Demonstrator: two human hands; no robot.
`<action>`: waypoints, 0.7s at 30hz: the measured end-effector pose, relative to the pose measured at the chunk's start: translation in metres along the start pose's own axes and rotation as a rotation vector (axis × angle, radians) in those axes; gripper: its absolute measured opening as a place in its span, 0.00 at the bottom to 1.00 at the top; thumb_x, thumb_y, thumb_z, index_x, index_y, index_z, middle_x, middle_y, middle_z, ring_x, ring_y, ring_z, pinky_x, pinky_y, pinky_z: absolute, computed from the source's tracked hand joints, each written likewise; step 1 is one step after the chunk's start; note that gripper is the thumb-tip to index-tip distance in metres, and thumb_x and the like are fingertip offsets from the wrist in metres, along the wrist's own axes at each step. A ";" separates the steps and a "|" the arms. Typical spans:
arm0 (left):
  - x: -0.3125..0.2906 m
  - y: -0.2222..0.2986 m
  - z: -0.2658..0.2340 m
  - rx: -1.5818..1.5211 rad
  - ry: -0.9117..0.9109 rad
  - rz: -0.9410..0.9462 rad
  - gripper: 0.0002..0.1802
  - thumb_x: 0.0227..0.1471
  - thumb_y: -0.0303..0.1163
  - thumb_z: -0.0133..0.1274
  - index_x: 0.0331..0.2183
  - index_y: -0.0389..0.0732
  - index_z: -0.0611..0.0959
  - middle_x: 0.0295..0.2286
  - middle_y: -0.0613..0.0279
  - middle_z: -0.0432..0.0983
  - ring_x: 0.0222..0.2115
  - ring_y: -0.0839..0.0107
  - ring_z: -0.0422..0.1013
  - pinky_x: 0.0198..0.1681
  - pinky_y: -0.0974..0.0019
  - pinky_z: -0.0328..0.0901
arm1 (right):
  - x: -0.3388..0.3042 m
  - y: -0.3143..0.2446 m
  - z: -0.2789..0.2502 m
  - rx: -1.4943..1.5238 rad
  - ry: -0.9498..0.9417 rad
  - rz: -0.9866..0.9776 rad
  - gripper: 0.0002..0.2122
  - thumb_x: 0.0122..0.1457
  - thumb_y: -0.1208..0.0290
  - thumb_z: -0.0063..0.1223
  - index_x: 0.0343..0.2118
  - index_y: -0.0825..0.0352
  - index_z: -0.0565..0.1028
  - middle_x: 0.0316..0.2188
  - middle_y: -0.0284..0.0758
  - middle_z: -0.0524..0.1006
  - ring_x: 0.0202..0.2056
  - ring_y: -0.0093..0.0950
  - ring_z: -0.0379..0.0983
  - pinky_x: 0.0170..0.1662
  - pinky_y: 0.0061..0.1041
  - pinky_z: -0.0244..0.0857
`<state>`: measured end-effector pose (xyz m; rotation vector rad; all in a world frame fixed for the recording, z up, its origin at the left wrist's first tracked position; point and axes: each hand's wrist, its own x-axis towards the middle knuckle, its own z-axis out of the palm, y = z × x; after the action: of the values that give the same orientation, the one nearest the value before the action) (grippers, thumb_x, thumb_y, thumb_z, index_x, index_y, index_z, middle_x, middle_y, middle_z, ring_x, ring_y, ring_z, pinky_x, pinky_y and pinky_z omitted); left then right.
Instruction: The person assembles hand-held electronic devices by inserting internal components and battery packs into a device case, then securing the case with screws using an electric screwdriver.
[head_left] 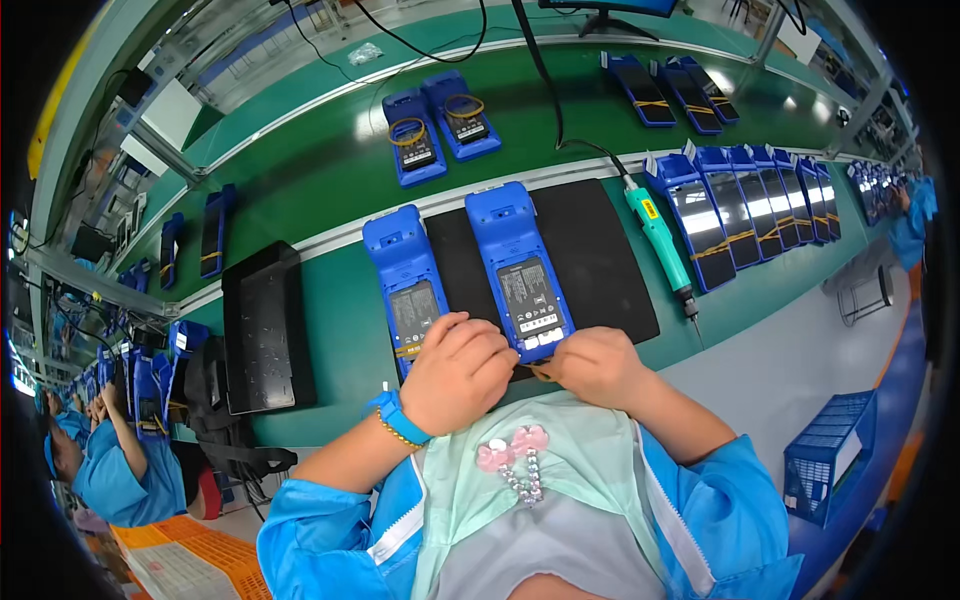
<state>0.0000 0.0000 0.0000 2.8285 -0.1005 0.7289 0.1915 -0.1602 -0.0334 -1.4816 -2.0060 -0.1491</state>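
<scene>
Two blue handheld terminals lie face down in front of me with their battery sides up. The right terminal point(517, 270) rests on a black mat point(605, 255); the left terminal point(403, 265) lies beside it, a yellow band around its lower end. My left hand point(462, 372) is closed at the right terminal's lower left corner, overlapping the left one; what its fingers hold is hidden. With closed fingers, my right hand point(600, 368) pinches a yellowish rubber band point(543, 374) at the right terminal's bottom edge.
A green electric screwdriver point(660, 238) lies right of the mat, its cord running upward. Several banded terminals point(740, 215) stand in a row beyond it. A black tray point(268, 330) is at left. Two more terminals point(413, 140) lie on the green conveyor point(330, 150). Co-workers sit on both sides.
</scene>
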 end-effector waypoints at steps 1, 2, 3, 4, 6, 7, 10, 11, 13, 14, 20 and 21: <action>0.002 -0.001 -0.002 -0.015 -0.003 -0.034 0.18 0.36 0.32 0.68 0.35 0.45 0.83 0.36 0.64 0.75 0.44 0.63 0.71 0.53 0.53 0.63 | 0.001 0.000 -0.003 0.129 0.076 0.054 0.04 0.49 0.74 0.64 0.30 0.60 0.82 0.28 0.31 0.80 0.28 0.31 0.78 0.31 0.27 0.73; 0.004 -0.001 -0.003 -0.029 -0.006 -0.067 0.17 0.37 0.30 0.67 0.34 0.44 0.83 0.35 0.65 0.75 0.42 0.63 0.71 0.48 0.55 0.64 | 0.003 0.000 -0.006 0.258 0.154 0.108 0.05 0.46 0.76 0.66 0.28 0.62 0.82 0.27 0.31 0.80 0.28 0.31 0.78 0.31 0.28 0.73; 0.007 0.002 -0.002 -0.034 -0.006 -0.072 0.17 0.37 0.30 0.67 0.34 0.44 0.83 0.35 0.65 0.75 0.42 0.63 0.71 0.48 0.55 0.64 | 0.002 0.002 -0.012 0.261 0.147 0.111 0.05 0.46 0.76 0.66 0.28 0.62 0.82 0.27 0.31 0.80 0.28 0.31 0.78 0.31 0.28 0.73; 0.010 0.005 -0.001 -0.052 -0.010 -0.072 0.16 0.38 0.30 0.67 0.34 0.44 0.83 0.35 0.65 0.75 0.41 0.62 0.71 0.47 0.55 0.64 | 0.002 0.004 -0.019 0.380 0.105 0.210 0.05 0.46 0.76 0.66 0.27 0.63 0.81 0.27 0.31 0.80 0.28 0.30 0.78 0.32 0.28 0.73; 0.016 0.008 0.004 -0.073 -0.019 -0.071 0.16 0.38 0.29 0.66 0.34 0.43 0.83 0.34 0.65 0.75 0.41 0.62 0.71 0.46 0.56 0.64 | -0.001 0.011 -0.021 0.549 0.069 0.263 0.04 0.45 0.76 0.66 0.25 0.64 0.80 0.27 0.32 0.80 0.30 0.31 0.79 0.33 0.28 0.74; 0.019 0.009 0.007 -0.051 -0.025 -0.074 0.16 0.39 0.29 0.66 0.35 0.43 0.83 0.34 0.65 0.74 0.40 0.62 0.71 0.45 0.57 0.64 | -0.001 0.010 -0.021 0.549 0.071 0.269 0.04 0.45 0.76 0.66 0.25 0.64 0.80 0.27 0.32 0.80 0.30 0.31 0.79 0.33 0.28 0.74; 0.027 0.011 0.012 -0.060 -0.044 -0.111 0.15 0.39 0.30 0.65 0.35 0.43 0.83 0.34 0.65 0.74 0.39 0.62 0.70 0.43 0.58 0.63 | -0.003 0.005 -0.015 0.566 -0.028 0.032 0.04 0.44 0.77 0.63 0.25 0.64 0.80 0.28 0.32 0.80 0.32 0.31 0.79 0.35 0.29 0.74; 0.030 0.013 0.012 -0.088 -0.056 -0.144 0.15 0.40 0.30 0.65 0.35 0.43 0.84 0.34 0.65 0.74 0.39 0.62 0.70 0.42 0.58 0.63 | -0.004 0.006 -0.018 0.565 -0.029 0.036 0.04 0.44 0.77 0.63 0.25 0.64 0.80 0.28 0.32 0.80 0.32 0.31 0.79 0.35 0.29 0.74; 0.037 0.020 0.012 -0.105 -0.079 -0.170 0.15 0.39 0.31 0.66 0.35 0.43 0.84 0.34 0.65 0.74 0.39 0.62 0.70 0.41 0.58 0.63 | -0.007 0.010 -0.027 0.613 -0.020 0.051 0.04 0.44 0.78 0.61 0.25 0.64 0.79 0.29 0.32 0.80 0.32 0.31 0.79 0.35 0.29 0.74; 0.039 0.022 0.012 -0.120 -0.104 -0.195 0.15 0.39 0.32 0.66 0.35 0.43 0.84 0.33 0.66 0.74 0.38 0.62 0.69 0.41 0.58 0.62 | -0.009 0.011 -0.028 0.611 -0.021 0.053 0.04 0.44 0.78 0.61 0.25 0.64 0.79 0.29 0.32 0.80 0.32 0.31 0.79 0.35 0.29 0.74; 0.047 0.030 0.022 0.109 -0.242 -0.156 0.16 0.37 0.34 0.68 0.32 0.43 0.83 0.32 0.65 0.73 0.37 0.62 0.69 0.39 0.59 0.62 | -0.024 0.012 -0.031 0.340 -0.068 -0.018 0.06 0.43 0.78 0.60 0.27 0.66 0.78 0.30 0.34 0.79 0.32 0.32 0.78 0.34 0.29 0.74; 0.048 0.030 0.020 0.111 -0.243 -0.152 0.16 0.37 0.34 0.68 0.32 0.43 0.83 0.32 0.65 0.73 0.37 0.62 0.69 0.39 0.59 0.62 | -0.025 0.014 -0.032 0.284 -0.005 0.000 0.06 0.43 0.77 0.59 0.27 0.67 0.78 0.31 0.34 0.79 0.33 0.32 0.78 0.34 0.30 0.73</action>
<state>0.0480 -0.0340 0.0121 2.9777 0.1194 0.3679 0.2213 -0.1898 -0.0252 -1.3018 -1.9389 0.1348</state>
